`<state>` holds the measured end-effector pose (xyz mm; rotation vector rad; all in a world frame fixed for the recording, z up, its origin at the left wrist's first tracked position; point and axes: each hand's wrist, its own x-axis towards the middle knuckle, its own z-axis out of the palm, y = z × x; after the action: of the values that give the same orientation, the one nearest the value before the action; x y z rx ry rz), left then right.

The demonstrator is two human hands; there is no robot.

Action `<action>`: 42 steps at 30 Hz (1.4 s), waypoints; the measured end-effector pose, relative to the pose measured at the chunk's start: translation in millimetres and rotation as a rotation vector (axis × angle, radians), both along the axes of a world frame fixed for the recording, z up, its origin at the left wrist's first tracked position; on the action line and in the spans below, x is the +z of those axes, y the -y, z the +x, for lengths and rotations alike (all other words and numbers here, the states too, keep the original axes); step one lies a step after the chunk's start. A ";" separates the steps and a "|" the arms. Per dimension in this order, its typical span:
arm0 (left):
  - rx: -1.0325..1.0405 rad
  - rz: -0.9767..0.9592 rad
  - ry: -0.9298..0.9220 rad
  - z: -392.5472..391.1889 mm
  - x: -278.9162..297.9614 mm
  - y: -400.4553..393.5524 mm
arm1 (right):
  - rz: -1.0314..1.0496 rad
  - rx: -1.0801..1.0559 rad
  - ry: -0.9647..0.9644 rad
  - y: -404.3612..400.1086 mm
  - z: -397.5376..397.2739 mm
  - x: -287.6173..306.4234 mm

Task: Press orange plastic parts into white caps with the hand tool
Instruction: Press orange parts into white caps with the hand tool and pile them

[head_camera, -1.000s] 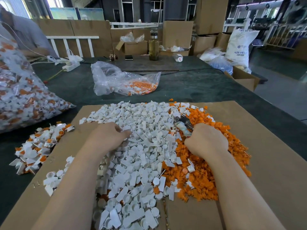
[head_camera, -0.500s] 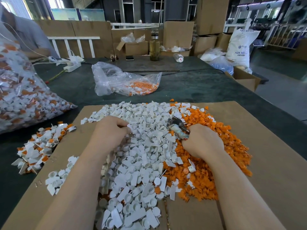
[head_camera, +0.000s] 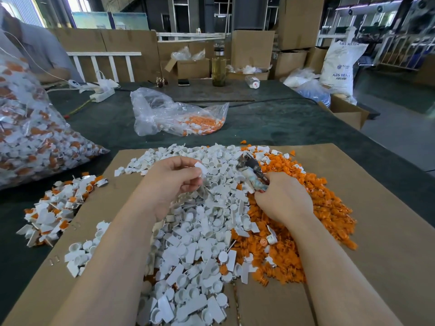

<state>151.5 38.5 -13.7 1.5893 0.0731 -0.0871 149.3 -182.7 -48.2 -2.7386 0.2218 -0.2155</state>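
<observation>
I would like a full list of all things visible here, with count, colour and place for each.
white caps pile: many, white, centre of cardboard sheet
orange parts pile: many, orange, right of the white caps
cardboard sheet: one, brown, on the table
assembled pieces: small heap, white and orange, left edge
full bag: one, clear, far left
loose bag: one, clear, behind the piles
bottle: one, yellowish, far table
white cap: one, pinched by left hand
hand tool: one, metal, in right hand
left hand
right hand
</observation>
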 end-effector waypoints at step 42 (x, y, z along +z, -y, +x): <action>0.135 -0.095 0.111 -14.7 -1.8 50.8 | 0.721 0.211 0.458 -24.0 -9.4 16.1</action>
<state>136.9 -12.2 -15.5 1.4879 0.0882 0.1015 139.9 -158.7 -32.1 -1.9183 -0.1047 -0.5674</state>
